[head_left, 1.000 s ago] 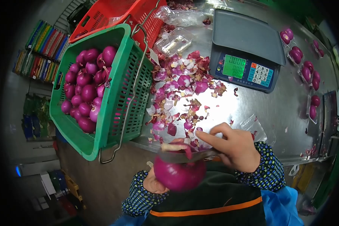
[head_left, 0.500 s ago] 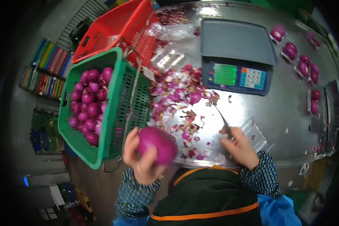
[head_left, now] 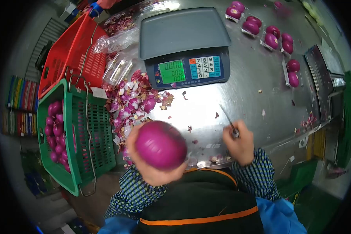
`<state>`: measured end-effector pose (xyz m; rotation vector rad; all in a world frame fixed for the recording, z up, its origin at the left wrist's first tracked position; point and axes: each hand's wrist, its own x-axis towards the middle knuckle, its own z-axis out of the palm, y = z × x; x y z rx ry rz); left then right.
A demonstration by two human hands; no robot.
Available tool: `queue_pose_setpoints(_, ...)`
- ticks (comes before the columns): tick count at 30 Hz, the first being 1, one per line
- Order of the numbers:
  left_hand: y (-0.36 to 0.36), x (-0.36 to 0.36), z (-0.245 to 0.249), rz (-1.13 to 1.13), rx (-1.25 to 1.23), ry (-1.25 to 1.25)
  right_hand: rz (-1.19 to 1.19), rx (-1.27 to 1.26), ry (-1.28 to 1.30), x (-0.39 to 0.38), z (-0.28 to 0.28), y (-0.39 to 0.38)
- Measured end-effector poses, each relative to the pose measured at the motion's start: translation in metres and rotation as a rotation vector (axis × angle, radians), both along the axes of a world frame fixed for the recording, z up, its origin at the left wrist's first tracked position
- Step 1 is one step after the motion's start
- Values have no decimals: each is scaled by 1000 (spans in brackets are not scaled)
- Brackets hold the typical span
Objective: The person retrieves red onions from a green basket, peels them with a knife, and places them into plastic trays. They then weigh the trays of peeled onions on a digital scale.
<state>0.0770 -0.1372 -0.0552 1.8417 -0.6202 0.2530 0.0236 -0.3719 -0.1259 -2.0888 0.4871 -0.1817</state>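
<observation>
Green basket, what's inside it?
Purple onions are piled up inside the green basket. The top onions and the mesh wall cover the ones underneath and the basket's bottom, so those can't be seen.

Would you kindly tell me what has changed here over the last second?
The right hand drew the thin-bladed knife off the round purple onion and out to the right; the left hand kept hold of the onion. The grey digital scale and green plastic basket stayed put.
</observation>
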Motion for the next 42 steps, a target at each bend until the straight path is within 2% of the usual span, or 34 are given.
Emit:
queue_pose_setpoints(1, -1, 0, 12, 33, 32, -85, 91, -300, -123, 9, 9, -4)
queue_pose_setpoints(2, -2, 1, 22, 74, 51, -177, 80, -311, -136, 9, 11, -11)
queue_pose_setpoints(4, -9, 4, 19, 95, 36, -188, -147, -346, -593, 7, 10, -35)
queue_pose_setpoints(5, -12, 2, 18, 23, 60, -15, -144, -337, -571, -3, 8, -43)
queue_pose_setpoints(6, -17, 4, 16, -53, 76, 142, -233, 43, -368, -8, 7, -54)
queue_pose_setpoints(7, -29, 5, 9, -37, 128, 161, -311, 415, -166, -7, 7, -63)
queue_pose_setpoints(8, -44, 8, 7, -109, 222, 75, -306, 408, -170, -10, -4, -66)
queue_pose_setpoints(9, -64, 8, 6, -196, 246, 138, -341, 525, -99, -16, -28, -65)
queue_pose_setpoints(10, -84, 6, -6, -269, 227, 323, -371, 642, -22, -23, -51, -63)
queue_pose_setpoints(11, -100, 2, -33, -313, 249, 372, -355, 654, 93, -28, -66, -62)
queue_pose_setpoints(12, -115, 0, -62, -322, 420, 286, -346, 550, 153, -31, -79, -62)
queue_pose_setpoints(13, -127, -6, -87, -301, 510, 277, -407, 578, 147, -32, -92, -66)
queue_pose_setpoints(14, -139, -7, -112, -374, 616, 333, -446, 618, 140, -29, -104, -71)
queue_pose_setpoints(15, -142, -4, -116, -474, 728, 341, -402, 499, 171, -24, -105, -74)
queue_pose_setpoints(16, -150, -7, -140, -484, 769, 271, -350, 384, 197, -22, -105, -80)
queue_pose_setpoints(17, -157, -15, -140, -412, 789, 293, -279, 284, 210, -22, -114, -92)
queue_pose_setpoints(18, -155, -17, -126, -418, 809, 359, -284, 489, 153, -21, -112, -92)
queue_pose_setpoints(19, -136, -23, -113, -382, 731, 309, -272, 396, 209, -21, -96, -90)
queue_pose_setpoints(20, -123, -23, -101, -351, 650, 248, -174, 183, 58, -27, -103, -99)
queue_pose_setpoints(22, -68, -30, -60, -252, 345, 138, -242, -50, -247, -31, -95, -92)
queue_pose_setpoints(24, 10, -28, 12, -110, 223, -9, -35, 11, -29, -30, -56, -71)
queue_pose_setpoints(25, 58, -23, 47, 21, 240, -173, 102, -2, 194, -23, -10, -20)
queue_pose_setpoints(26, 101, -19, 74, 154, 270, -218, 239, -24, 411, -17, 28, 34)
queue_pose_setpoints(27, 148, -18, 87, 374, 588, -196, 592, -91, 388, -20, 24, 60)
queue_pose_setpoints(28, 199, -7, 120, 456, 528, -352, 945, -165, 359, -22, 19, 83)
queue_pose_setpoints(29, 233, -4, 149, 614, 597, -203, 1074, 114, 502, -16, 37, 115)
queue_pose_setpoints(30, 280, 1, 153, 734, 784, -226, 1181, 401, 650, -8, 52, 142)
queue_pose_setpoints(32, 369, 0, 146, 790, 1026, 32, 1183, 451, 659, -11, 22, 134)
queue_pose_setpoints(34, 424, 0, 126, 800, 1188, 458, 1178, 491, 672, 1, 15, 134)
queue_pose_setpoints(36, 440, 7, 106, 751, 1234, 796, 758, 58, 625, 15, 24, 137)
queue_pose_setpoints(38, 448, 21, 84, 643, 1355, 1023, 444, 192, 552, 42, -3, 134)
queue_pose_setpoints(40, 447, 30, 66, 634, 1452, 1034, 180, 539, 367, 59, 29, 194)
queue_pose_setpoints(41, 448, 31, 61, 636, 1446, 1031, 285, 614, 394, 63, 31, 202)
queue_pose_setpoints(42, 449, 32, 56, 644, 1430, 1025, 287, 767, 283, 57, 45, 231)
